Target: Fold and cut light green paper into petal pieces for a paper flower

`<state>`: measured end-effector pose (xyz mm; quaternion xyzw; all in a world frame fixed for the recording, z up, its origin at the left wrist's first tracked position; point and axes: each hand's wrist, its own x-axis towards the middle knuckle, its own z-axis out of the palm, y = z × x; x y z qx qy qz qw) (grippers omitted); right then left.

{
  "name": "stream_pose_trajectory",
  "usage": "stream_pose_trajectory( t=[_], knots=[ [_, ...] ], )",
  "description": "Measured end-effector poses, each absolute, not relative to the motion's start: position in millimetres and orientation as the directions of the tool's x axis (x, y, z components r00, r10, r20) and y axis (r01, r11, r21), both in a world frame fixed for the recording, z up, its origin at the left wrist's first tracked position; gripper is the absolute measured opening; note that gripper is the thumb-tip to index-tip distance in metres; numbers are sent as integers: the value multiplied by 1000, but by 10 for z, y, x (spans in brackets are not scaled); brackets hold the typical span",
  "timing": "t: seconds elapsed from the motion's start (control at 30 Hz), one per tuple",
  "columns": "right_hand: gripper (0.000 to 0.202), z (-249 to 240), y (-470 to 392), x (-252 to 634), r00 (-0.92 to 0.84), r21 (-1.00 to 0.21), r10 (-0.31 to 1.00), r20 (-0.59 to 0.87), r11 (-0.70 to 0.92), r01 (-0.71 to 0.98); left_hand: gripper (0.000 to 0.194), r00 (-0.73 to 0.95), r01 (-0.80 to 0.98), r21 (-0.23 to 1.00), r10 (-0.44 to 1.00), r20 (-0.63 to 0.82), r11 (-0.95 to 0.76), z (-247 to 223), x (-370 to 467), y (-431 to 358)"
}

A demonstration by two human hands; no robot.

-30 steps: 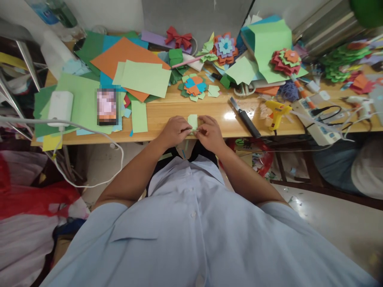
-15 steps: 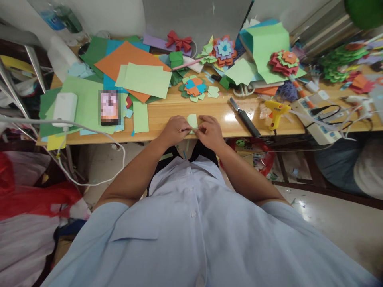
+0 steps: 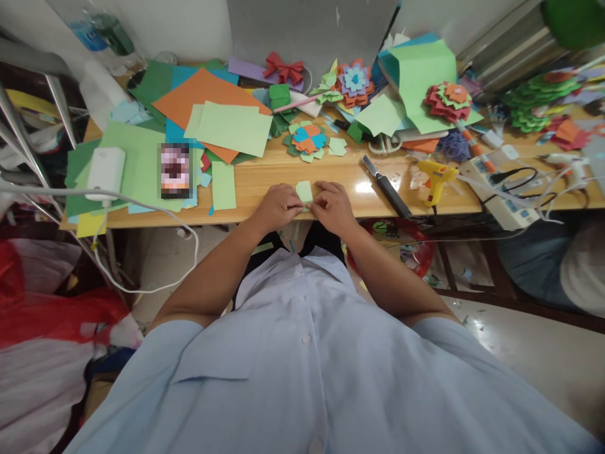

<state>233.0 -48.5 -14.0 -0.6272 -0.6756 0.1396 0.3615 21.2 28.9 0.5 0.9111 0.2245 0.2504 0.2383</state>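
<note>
A small piece of light green paper [image 3: 304, 190] lies at the table's front edge between my hands. My left hand [image 3: 280, 207] pinches its near left edge, fingers curled. On the other side my right hand [image 3: 331, 207] grips the near right edge between thumb and fingertips. The fingers cover the paper's lower part, so its fold there is hard to make out. Beyond it sits a layered paper flower [image 3: 308, 140] in orange, blue and green, with a loose light green paper piece [image 3: 337, 147] beside it.
Right of my hands lie a black-handled utility knife [image 3: 387, 187], a yellow glue gun [image 3: 437, 181] and a white power strip [image 3: 503, 195]. To the left are a light green paper strip [image 3: 224, 186], a phone [image 3: 174, 171] and a white charger [image 3: 106, 173] with a looping cable.
Both hands stay at the same spot with the paper. The fingers have shifted only slightly along its near edge, and the view has moved a little.
</note>
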Motion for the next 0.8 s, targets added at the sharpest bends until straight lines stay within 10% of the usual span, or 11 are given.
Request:
stream_pose_trajectory(
  t=[0.8],
  knots=[
    [14,-117,-481,2310,84,-677,957,278,134,723,18,770,329,524,544,333,-786,-47,211,295]
  ],
)
